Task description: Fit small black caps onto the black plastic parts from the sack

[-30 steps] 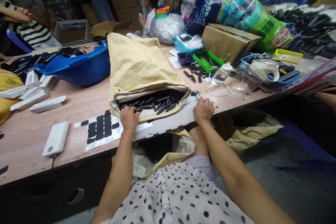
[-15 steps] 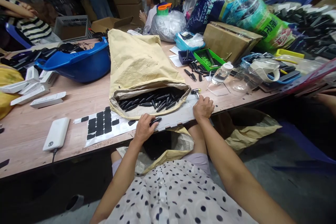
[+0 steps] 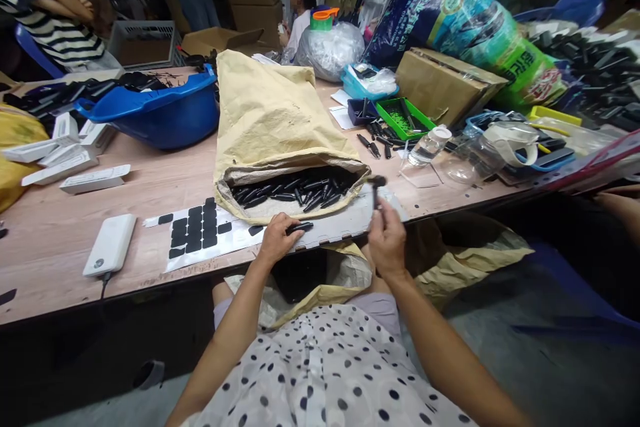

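Note:
My left hand (image 3: 277,237) rests at the table's front edge, its fingers closed on a slim black tapered piece (image 3: 301,227). The piece lies flat over a grey-white board (image 3: 333,229). Raised above the board's right end, my right hand (image 3: 387,237) grips a small hammer (image 3: 377,188) by its handle, dark head up and slightly blurred. The hammer is apart from the black piece. Just beyond both hands lies a beige woven sack (image 3: 280,110), its mouth facing me, with many similar black pieces (image 3: 295,190) inside.
Left are a sheet of black stickers (image 3: 200,230), a white power bank (image 3: 110,245), white boxes (image 3: 95,178) and a blue basin (image 3: 160,113). Right are a green tray (image 3: 405,119), a clear jar (image 3: 427,147) and a carton (image 3: 445,83). An open sack (image 3: 345,290) hangs below the edge.
My right hand has lifted the hammer off the board and brought its head upright. My left hand stays by the board with the black piece. The view has shifted slightly.

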Demonstrator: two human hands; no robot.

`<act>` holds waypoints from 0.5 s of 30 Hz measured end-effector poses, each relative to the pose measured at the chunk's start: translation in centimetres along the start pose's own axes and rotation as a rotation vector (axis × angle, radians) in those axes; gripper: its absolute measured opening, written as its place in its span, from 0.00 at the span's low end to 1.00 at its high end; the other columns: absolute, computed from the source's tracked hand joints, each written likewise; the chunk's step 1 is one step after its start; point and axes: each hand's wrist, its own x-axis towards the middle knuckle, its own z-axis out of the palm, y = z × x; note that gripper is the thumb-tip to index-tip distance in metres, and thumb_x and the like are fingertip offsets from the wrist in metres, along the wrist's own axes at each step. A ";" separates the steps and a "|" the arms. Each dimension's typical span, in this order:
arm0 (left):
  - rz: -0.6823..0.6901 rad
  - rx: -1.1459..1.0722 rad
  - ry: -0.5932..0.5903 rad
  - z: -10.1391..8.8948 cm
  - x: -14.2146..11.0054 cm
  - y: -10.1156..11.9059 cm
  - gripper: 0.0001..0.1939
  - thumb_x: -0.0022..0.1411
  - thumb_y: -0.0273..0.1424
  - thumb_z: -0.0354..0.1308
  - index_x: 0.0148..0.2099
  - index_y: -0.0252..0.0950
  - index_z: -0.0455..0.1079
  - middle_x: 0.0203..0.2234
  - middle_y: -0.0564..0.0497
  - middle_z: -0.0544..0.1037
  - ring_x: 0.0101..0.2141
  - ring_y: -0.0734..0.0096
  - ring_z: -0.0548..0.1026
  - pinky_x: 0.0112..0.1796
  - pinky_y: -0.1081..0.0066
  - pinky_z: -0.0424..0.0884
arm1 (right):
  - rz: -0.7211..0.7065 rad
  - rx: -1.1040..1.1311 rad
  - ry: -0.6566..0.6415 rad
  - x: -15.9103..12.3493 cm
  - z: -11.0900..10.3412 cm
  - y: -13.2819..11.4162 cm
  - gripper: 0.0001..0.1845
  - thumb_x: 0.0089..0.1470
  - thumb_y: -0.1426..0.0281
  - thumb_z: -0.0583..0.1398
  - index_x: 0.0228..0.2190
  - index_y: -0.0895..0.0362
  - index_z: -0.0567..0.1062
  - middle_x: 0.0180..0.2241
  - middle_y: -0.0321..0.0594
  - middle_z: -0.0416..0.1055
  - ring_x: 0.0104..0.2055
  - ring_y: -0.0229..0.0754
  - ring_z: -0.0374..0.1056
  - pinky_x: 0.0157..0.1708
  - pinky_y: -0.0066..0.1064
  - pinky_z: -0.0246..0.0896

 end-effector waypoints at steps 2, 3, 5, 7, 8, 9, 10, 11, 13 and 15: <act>0.004 -0.010 -0.024 -0.2 0.2 -0.1 0.08 0.58 0.30 0.64 0.42 0.39 0.79 0.33 0.49 0.74 0.40 0.65 0.72 0.45 0.65 0.70 | -0.090 0.121 -0.140 -2.3 0.7 -1.6 0.22 0.68 0.64 0.49 0.53 0.59 0.75 0.45 0.50 0.75 0.48 0.46 0.72 0.50 0.38 0.68; 0.007 -0.012 -0.033 -0.3 0.3 -0.1 0.08 0.58 0.30 0.64 0.42 0.39 0.79 0.33 0.49 0.74 0.40 0.65 0.72 0.45 0.65 0.70 | -0.121 0.160 -0.196 -3.2 1.2 -2.2 0.21 0.68 0.65 0.50 0.52 0.59 0.76 0.45 0.50 0.75 0.48 0.45 0.72 0.50 0.37 0.69; 0.010 -0.015 -0.042 -0.4 0.4 -0.1 0.08 0.58 0.29 0.65 0.42 0.40 0.80 0.33 0.49 0.74 0.40 0.65 0.72 0.45 0.65 0.70 | -0.172 0.203 -0.282 -4.7 2.2 -3.1 0.20 0.68 0.67 0.50 0.52 0.59 0.76 0.45 0.49 0.76 0.47 0.45 0.73 0.49 0.36 0.70; 0.011 -0.020 -0.047 -0.4 0.5 -0.1 0.09 0.57 0.29 0.65 0.42 0.40 0.80 0.32 0.49 0.73 0.40 0.65 0.71 0.46 0.65 0.70 | -0.221 0.225 -0.328 -5.6 3.0 -3.7 0.21 0.68 0.69 0.50 0.54 0.60 0.76 0.44 0.49 0.76 0.47 0.44 0.73 0.48 0.34 0.71; 0.012 -0.023 -0.050 -0.4 0.5 -0.1 0.09 0.57 0.29 0.65 0.42 0.40 0.80 0.32 0.49 0.73 0.39 0.65 0.71 0.46 0.65 0.70 | -0.244 0.227 -0.338 -5.8 3.2 -3.9 0.22 0.68 0.70 0.49 0.55 0.60 0.75 0.44 0.48 0.76 0.46 0.43 0.73 0.48 0.32 0.71; 0.013 -0.028 -0.052 -0.4 0.5 -0.1 0.09 0.58 0.28 0.65 0.42 0.40 0.80 0.32 0.50 0.73 0.39 0.66 0.71 0.46 0.65 0.70 | -0.262 0.220 -0.341 -6.1 3.3 -4.0 0.22 0.68 0.70 0.49 0.56 0.60 0.75 0.43 0.48 0.75 0.45 0.42 0.73 0.47 0.31 0.71; 0.015 -0.034 -0.054 -0.3 0.5 0.0 0.08 0.58 0.28 0.64 0.41 0.40 0.80 0.32 0.50 0.73 0.39 0.66 0.71 0.46 0.65 0.70 | -0.274 0.203 -0.342 -6.3 3.4 -4.2 0.22 0.68 0.71 0.49 0.57 0.60 0.74 0.42 0.47 0.75 0.43 0.42 0.72 0.45 0.30 0.71; 0.017 -0.040 -0.055 -0.3 0.6 0.0 0.08 0.58 0.28 0.64 0.41 0.40 0.80 0.32 0.50 0.72 0.38 0.66 0.71 0.45 0.66 0.70 | -0.281 0.174 -0.344 -6.4 3.4 -4.2 0.23 0.69 0.71 0.48 0.58 0.59 0.74 0.40 0.47 0.74 0.40 0.41 0.72 0.43 0.30 0.70; 0.018 -0.052 -0.048 -0.2 0.6 0.0 0.07 0.57 0.27 0.65 0.39 0.39 0.80 0.31 0.50 0.72 0.38 0.67 0.70 0.45 0.66 0.70 | -0.300 0.112 -0.357 -6.6 3.5 -4.2 0.23 0.69 0.70 0.48 0.58 0.58 0.75 0.35 0.45 0.72 0.34 0.41 0.70 0.37 0.29 0.69; 0.022 -0.066 -0.032 0.0 0.6 0.1 0.06 0.56 0.26 0.65 0.38 0.38 0.80 0.30 0.51 0.71 0.37 0.68 0.70 0.44 0.67 0.69 | -0.321 0.083 -0.371 -6.7 3.5 -4.0 0.23 0.69 0.71 0.48 0.56 0.58 0.76 0.33 0.44 0.71 0.32 0.41 0.69 0.34 0.29 0.68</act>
